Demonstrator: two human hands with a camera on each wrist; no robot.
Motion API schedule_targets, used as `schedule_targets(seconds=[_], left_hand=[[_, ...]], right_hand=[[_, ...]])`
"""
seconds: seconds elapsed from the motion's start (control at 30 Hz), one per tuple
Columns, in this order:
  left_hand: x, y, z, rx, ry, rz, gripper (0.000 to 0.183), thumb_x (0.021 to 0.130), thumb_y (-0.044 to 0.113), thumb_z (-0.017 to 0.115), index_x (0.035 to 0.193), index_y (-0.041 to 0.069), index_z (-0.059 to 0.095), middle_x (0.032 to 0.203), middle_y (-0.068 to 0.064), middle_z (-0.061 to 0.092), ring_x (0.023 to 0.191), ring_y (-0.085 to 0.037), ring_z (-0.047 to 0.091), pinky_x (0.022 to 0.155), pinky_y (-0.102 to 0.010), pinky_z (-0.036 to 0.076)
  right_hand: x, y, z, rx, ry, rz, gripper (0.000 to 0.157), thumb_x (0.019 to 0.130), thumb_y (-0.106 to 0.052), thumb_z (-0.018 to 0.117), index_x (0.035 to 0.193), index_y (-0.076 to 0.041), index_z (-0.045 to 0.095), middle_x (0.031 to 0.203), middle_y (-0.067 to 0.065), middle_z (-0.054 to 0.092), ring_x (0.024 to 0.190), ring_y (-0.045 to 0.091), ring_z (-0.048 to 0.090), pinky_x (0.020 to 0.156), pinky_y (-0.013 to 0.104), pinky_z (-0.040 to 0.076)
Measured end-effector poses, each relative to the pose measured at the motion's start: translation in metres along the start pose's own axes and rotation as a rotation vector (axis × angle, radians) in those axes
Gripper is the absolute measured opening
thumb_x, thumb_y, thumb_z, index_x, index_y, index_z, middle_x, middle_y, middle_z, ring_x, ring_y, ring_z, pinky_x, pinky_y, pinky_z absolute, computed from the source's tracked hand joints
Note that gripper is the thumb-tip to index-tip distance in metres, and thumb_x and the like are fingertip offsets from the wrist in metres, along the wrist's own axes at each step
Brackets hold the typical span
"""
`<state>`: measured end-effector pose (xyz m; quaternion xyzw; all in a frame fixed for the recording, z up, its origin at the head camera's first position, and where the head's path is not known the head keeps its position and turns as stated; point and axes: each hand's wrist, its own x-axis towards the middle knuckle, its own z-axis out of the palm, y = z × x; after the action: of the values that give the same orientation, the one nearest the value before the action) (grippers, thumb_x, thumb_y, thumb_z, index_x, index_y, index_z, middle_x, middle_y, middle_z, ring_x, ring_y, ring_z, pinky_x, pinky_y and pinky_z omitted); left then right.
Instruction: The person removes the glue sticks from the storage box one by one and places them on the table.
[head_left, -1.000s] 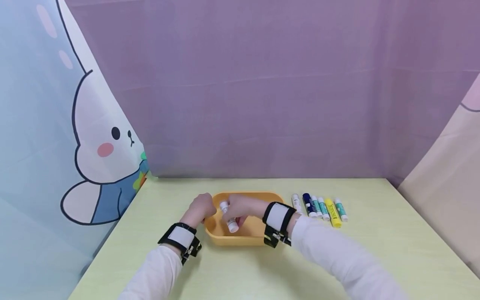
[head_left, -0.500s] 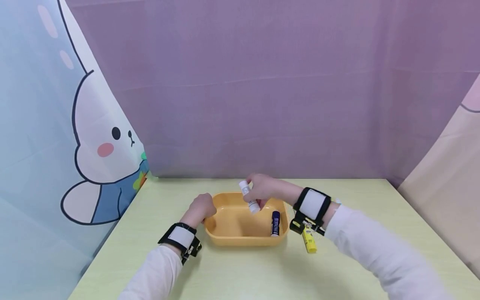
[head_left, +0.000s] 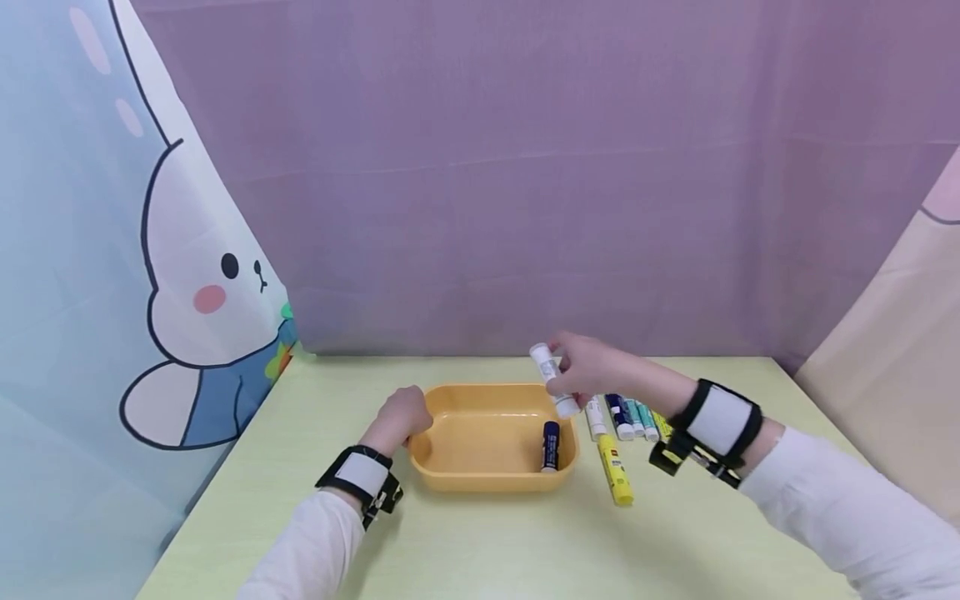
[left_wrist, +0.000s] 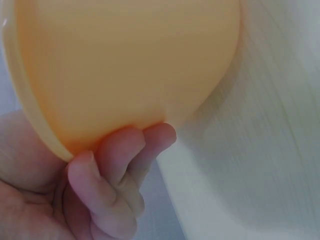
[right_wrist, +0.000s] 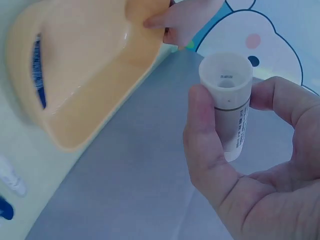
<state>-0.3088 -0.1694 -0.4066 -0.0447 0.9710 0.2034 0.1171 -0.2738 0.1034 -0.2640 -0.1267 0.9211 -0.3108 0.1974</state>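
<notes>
My right hand (head_left: pixel 590 367) pinches a white glue stick (head_left: pixel 553 379) between thumb and fingers, above the right end of an orange plastic basin (head_left: pixel 491 481). In the right wrist view, the glue stick (right_wrist: pixel 232 95) shows a hollow round end and a printed barcode. My left hand (head_left: pixel 405 412) grips the basin's left end. The left wrist view shows its curled fingers (left_wrist: pixel 117 155) against the outside of the basin wall (left_wrist: pixel 135 65). Inside the basin, near its right end, lies a navy glue stick (head_left: pixel 551 446).
A yellow glue stick (head_left: pixel 616 471) lies right of the basin. Behind it are a white glue stick (head_left: pixel 596 417), a navy one (head_left: pixel 619 417) and several teal-and-white ones (head_left: pixel 646 421), partly hidden by my right arm. A purple curtain (head_left: pixel 525 183) hangs behind the table (head_left: pixel 480 550).
My right hand has lifted the white glue stick from inside the basin and carried it up and right. The navy glue stick in the basin has come into view. My left hand stays put.
</notes>
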Motion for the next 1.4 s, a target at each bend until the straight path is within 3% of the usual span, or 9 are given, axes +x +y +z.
schedule_targets(seconds=[0.33, 0.73, 1.07, 1.4], left_hand=[[-0.002, -0.001, -0.001, -0.013, -0.013, 0.0, 0.025, 0.087, 0.002, 0.053, 0.109, -0.007, 0.055, 0.081, -0.017, 0.058, 0.044, -0.017, 0.057, 0.037, -0.024, 0.048], [-0.005, -0.001, -0.004, -0.004, 0.003, 0.01, 0.02, 0.087, 0.002, 0.052, 0.105, -0.006, 0.056, 0.081, -0.017, 0.059, 0.044, -0.017, 0.057, 0.037, -0.024, 0.048], [-0.007, 0.0, -0.003, -0.012, 0.008, 0.013, 0.015, 0.086, 0.002, 0.052, 0.099, -0.005, 0.056, 0.077, -0.014, 0.058, 0.042, -0.016, 0.056, 0.036, -0.024, 0.047], [-0.005, -0.001, 0.0, -0.031, 0.013, 0.002, 0.017, 0.085, 0.001, 0.052, 0.1, -0.005, 0.057, 0.076, -0.015, 0.058, 0.041, -0.016, 0.055, 0.035, -0.024, 0.047]], right_hand=[[-0.037, 0.038, -0.006, -0.012, 0.061, 0.032, 0.067, 0.082, -0.015, 0.07, 0.137, -0.002, 0.032, 0.105, 0.018, 0.055, 0.067, 0.02, 0.06, 0.059, 0.029, 0.057], [-0.078, 0.088, -0.011, 0.103, 0.089, 0.049, 0.069, 0.082, -0.014, 0.068, 0.136, 0.004, 0.028, 0.101, 0.015, 0.052, 0.071, 0.019, 0.059, 0.061, 0.034, 0.057], [-0.086, 0.132, 0.008, 0.168, 0.09, 0.121, 0.066, 0.082, -0.013, 0.069, 0.132, 0.008, 0.031, 0.097, 0.012, 0.049, 0.075, 0.019, 0.056, 0.06, 0.035, 0.057], [-0.082, 0.153, 0.034, 0.213, 0.106, 0.194, 0.06, 0.082, -0.01, 0.067, 0.129, 0.009, 0.035, 0.095, 0.011, 0.048, 0.072, 0.018, 0.058, 0.059, 0.035, 0.058]])
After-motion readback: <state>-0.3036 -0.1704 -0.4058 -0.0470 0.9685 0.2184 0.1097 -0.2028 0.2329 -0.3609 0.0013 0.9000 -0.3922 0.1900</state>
